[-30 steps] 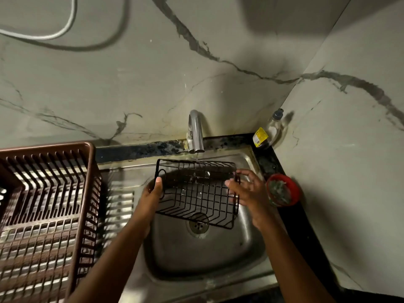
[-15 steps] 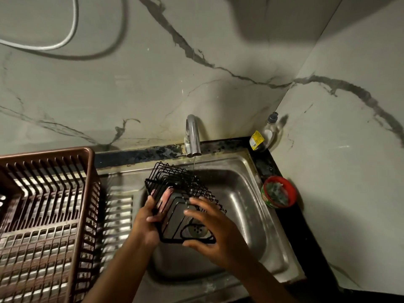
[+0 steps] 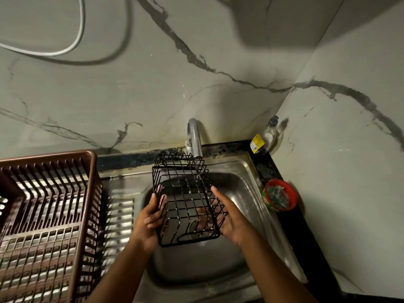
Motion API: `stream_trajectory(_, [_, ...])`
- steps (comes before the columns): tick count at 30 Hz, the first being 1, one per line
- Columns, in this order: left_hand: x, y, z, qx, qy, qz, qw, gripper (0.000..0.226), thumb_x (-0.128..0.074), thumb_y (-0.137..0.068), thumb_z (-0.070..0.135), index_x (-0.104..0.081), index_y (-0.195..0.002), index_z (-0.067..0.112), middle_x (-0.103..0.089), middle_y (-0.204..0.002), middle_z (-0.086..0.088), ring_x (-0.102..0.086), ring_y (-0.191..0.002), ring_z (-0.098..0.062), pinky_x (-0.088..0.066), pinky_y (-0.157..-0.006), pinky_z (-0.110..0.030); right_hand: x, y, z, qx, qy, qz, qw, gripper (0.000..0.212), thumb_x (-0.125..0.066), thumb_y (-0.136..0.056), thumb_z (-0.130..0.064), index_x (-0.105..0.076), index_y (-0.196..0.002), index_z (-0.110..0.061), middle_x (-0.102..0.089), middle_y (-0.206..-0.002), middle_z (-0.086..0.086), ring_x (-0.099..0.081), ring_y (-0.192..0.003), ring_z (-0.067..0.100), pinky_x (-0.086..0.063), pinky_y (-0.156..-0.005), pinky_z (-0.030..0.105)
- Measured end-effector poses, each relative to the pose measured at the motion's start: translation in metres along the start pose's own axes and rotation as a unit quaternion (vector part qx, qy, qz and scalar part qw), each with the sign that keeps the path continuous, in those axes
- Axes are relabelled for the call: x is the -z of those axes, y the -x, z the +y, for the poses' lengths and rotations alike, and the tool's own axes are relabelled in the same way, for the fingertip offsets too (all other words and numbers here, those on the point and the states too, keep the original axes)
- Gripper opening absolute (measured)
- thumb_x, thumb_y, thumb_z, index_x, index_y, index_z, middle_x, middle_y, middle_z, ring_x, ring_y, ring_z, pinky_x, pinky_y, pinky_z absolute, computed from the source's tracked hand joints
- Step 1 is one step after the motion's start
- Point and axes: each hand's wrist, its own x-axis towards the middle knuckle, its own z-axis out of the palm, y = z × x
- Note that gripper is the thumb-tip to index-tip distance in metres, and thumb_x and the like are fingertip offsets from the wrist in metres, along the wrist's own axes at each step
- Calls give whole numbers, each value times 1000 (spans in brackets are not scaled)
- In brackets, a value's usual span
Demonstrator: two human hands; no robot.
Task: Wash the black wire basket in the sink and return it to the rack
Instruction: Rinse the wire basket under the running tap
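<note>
black wire basket [image 3: 185,197] lengthwise toward tap [image 3: 194,138].

Head camera, close, looking steeply down at sink [image 3: 247,193].

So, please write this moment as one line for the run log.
phase: rinsing | black wire basket: under tap, over sink | left hand, right hand: holding basket
</note>
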Motion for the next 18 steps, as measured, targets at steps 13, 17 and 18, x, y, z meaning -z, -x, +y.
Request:
stream_trajectory(13, [-24, -2, -8, -60, -295, 248, 921, 62, -81, -74, 52, -62, -122, 20, -72, -104, -3, -69, -97, -22, -59, -78, -41, -10, -34, -43, 88, 319, -4, 944, 50, -61, -92, -48, -55, -134, -23, -62, -120, -10, -61, -110, 11, -50, -89, 33])
stream_trajectory(17, [-23, -11, -17, -89, -295, 280, 909, 95, -89, -63, 50, -47, -134, 4, -62, -79, -4, -61, -68, -17, -54, -61, -32, -19, -54, -47, 179, 426, 58, 885, 53, -52, -99, -43, -44, -147, -20, -54, -142, 3, -52, -129, 16, -44, -105, 31])
stream_trajectory(18, [-20, -14, -22, -91, -293, 290, 906, 104, -91, -60, 53, -43, -140, 5, -66, -94, -17, -67, -81, -28, -58, -70, -39, -20, -58, -44, 202, 456, 72, 864, 52, -49, -100, -45, -44, -147, -23, -54, -142, 4, -53, -127, 17, -46, -106, 35])
